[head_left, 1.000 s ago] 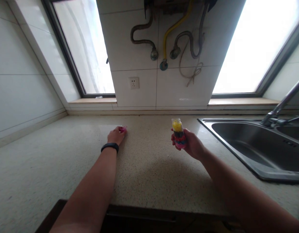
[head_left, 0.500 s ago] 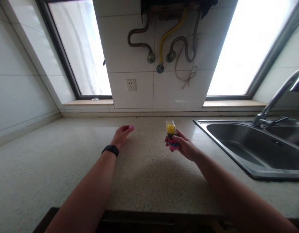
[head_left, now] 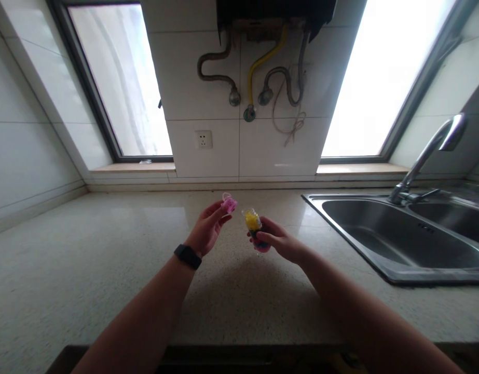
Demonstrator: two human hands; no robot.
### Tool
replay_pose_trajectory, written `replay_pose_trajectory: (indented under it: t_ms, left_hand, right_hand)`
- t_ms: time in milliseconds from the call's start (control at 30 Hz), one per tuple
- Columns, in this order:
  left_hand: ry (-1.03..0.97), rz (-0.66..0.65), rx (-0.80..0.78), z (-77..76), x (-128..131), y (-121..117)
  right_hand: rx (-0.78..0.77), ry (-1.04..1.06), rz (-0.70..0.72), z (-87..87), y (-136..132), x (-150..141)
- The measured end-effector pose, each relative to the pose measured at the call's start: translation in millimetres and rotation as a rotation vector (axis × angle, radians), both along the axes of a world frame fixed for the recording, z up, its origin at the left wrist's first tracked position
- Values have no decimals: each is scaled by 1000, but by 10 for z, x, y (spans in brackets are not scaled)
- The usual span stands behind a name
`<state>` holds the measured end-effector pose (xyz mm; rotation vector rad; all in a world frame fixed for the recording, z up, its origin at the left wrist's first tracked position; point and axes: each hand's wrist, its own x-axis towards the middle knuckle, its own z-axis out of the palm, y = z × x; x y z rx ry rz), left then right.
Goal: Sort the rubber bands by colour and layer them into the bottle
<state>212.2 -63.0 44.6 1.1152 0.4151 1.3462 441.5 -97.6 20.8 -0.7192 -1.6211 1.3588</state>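
My left hand (head_left: 211, 223) pinches a small pink cap (head_left: 230, 204) with a thin loop on top, held above the counter. Just to its right, my right hand (head_left: 277, 238) is wrapped round a small clear bottle (head_left: 253, 223). The bottle has a yellow filling near the top and dark, blue and pink colours lower down. Its uncovered mouth tilts to the left, toward the cap, and the two are a short gap apart. Fingers hide part of the bottle's lower half.
Both hands are over a speckled stone counter (head_left: 118, 270). A double steel sink (head_left: 364, 259) with a tall faucet (head_left: 422, 156) lies to the right. On the tiled wall are a socket (head_left: 204, 139), a yellow gas pipe (head_left: 258, 65) and bent hoses. Windows flank them.
My left hand has lifted the pink cap off the counter area and brought it right, toward the bottle. The bottle has moved left and now tilts left. The view has shifted slightly.
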Motion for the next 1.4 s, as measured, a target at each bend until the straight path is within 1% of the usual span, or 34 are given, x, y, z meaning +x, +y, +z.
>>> replay_pose_trajectory:
  t_ms: [100,233,433,567,667,800,900,967,1067,1167,1267,1400]
  left_hand:
    - [39,-2,4,17,20,-30]
    - [86,-33,39,20,39,-46]
    - [195,-26,122,-22,56,-23]
    - [245,-14,164,-22,44,-18]
    - [251,-16,189,-21,37,-20]
    - [239,-45,186,-24,46,-35]
    - [215,-98,212,-22,66,-65]
    - [228,-167,225,-33,89,-82]
    - [324,-276,210,-89,140,-86]
    - [407,-337,150,-173,196,-77]
    - [386,-379,96,-232,228,-87]
    - [313,-411,59,-241,227,-121]
  right_hand:
    - [23,-30,-3,3,-16,-64]
    - [39,-53,-40,4,-25,-120]
    - [50,-82,-69,-6,-12,-118]
    - [49,-94,-85,-10,-10,-104]
    - [34,-97,-75,5,-29,-97]
    - [-6,-62,-28,26,-56,-99]
    - [-16,-11,-5,32,-56,-108]
    - [6,2,-18,33,-45,-113]
    - [118,-5,-82,40,-21,-114]
    - [263,-25,-168,50,2,-103]
    - [304,-66,-206,37,29,-90]
    - [300,-126,-197,1,63,-69]
